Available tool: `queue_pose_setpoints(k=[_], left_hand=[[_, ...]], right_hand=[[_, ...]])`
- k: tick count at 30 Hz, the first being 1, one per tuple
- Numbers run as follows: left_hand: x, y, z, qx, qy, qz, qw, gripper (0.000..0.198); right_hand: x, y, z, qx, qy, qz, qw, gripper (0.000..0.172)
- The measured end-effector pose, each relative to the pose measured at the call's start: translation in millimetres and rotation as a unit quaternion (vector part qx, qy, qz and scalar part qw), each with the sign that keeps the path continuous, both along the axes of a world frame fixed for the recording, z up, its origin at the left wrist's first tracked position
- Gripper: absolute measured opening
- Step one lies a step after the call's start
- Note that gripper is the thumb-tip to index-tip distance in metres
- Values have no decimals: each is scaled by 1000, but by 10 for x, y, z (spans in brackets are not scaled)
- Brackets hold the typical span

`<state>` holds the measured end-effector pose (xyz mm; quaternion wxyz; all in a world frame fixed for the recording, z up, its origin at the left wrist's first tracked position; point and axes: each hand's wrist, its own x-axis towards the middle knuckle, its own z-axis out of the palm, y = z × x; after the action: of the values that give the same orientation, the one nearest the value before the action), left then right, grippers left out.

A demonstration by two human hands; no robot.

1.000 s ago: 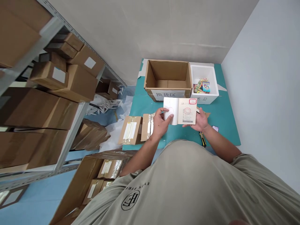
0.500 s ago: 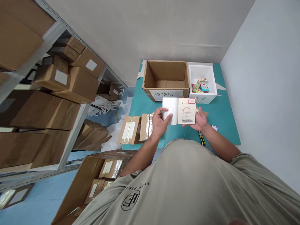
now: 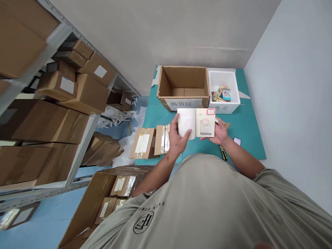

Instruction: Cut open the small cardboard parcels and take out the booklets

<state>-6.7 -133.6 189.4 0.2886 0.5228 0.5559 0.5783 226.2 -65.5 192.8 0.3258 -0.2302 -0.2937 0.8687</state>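
An open book is held up above the green table, its right page bearing red stamps, print and a barcode, its left page nearly blank. My left hand grips the left side, thumb lying on the page and fingers behind it. At the right edge, my right hand supports the book, with some fingers hidden underneath. A piece of brown cardboard shows partly behind my right hand. Below that hand lies a yellow and black box cutter.
An open cardboard box and a white foam box holding several small books stand at the table's back. Two taped parcels lie at left, a phone at right. Shelves with cartons line the left; a large carton holds parcels.
My left hand has shifted its grip, its fingers going from the front of the left page to behind its edge. The book has moved slightly left.
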Motion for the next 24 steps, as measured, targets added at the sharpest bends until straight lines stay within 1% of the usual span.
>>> queue_pose_setpoints(k=[2,3,4,6,9,11,14,16,17,19,20,21,22,24], left_hand=[[37,-31,-13,3,9,-13,1000,110],[51,-40,-16,3,19,-26,999,116],[59,-45,-16,6,33,-45,998,118],[61,-41,-2,25,75,-108,991,114],[53,-20,35,58,156,-217,962,105],[63,-7,44,58,206,-248,945,94],[106,7,7,41,242,-239,939,75],[137,17,-45,39,223,-200,953,68],[152,24,-74,38,198,-162,966,67],[174,44,-121,22,117,-70,990,71],[181,56,-136,1,66,-34,997,74],[186,70,-144,-27,15,-17,999,75],[188,85,-144,-61,-31,-21,997,75],[185,110,-130,-129,-95,-62,985,70]], right_hand=[[-5,-7,-16,-2,-5,-1,1000,73],[-7,-11,-28,-3,-6,-1,1000,74],[-10,-14,-41,-4,-6,-3,1000,74],[-13,-20,-74,-5,-8,-10,1000,76],[-12,-31,-121,-11,-21,-14,1000,76],[-9,-43,-148,-12,-34,-13,999,69],[-13,-74,-185,4,-58,-24,998,51],[-24,-101,-205,18,-74,-37,996,50],[-30,-115,-213,22,-80,-39,996,52],[-41,-140,-222,22,-83,-34,996,52],[-44,-150,-224,21,-82,-30,996,52],[-44,-157,-227,22,-82,-26,996,51],[-44,-162,-231,24,-83,-25,996,51],[-39,-166,-253,33,-87,-26,995,52]])
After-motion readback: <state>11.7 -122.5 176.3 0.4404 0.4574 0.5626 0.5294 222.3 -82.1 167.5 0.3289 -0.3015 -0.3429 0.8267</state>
